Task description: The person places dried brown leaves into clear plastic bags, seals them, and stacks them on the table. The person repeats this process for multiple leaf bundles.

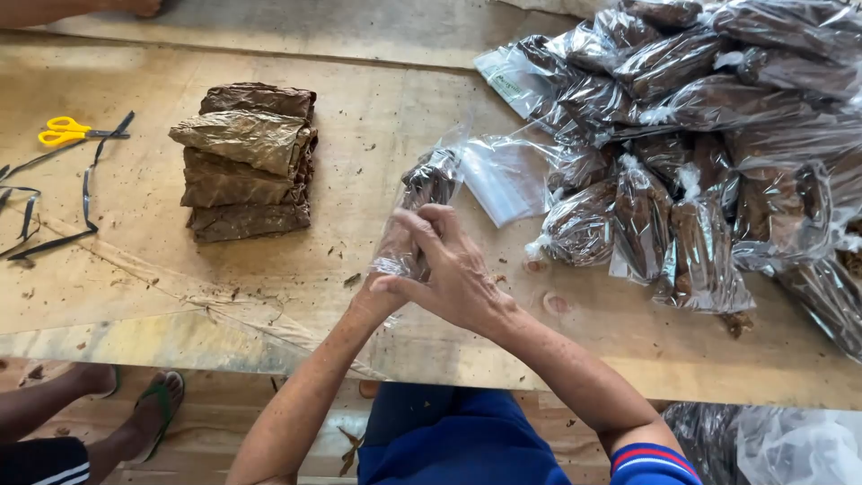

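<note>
Both my hands meet over the middle of the wooden table, gripping a clear plastic bag with dark dried leaves inside. My right hand lies on top, fingers wrapped over the bag's gathered end. My left hand is mostly hidden beneath it, pinching the same plastic. The filled part of the bag stretches away from me toward an empty flat clear bag.
A heap of several filled, tied bags covers the right side. A stack of folded brown leaves sits left of centre. Yellow scissors and dark straps lie far left. Another person's feet show below the table edge.
</note>
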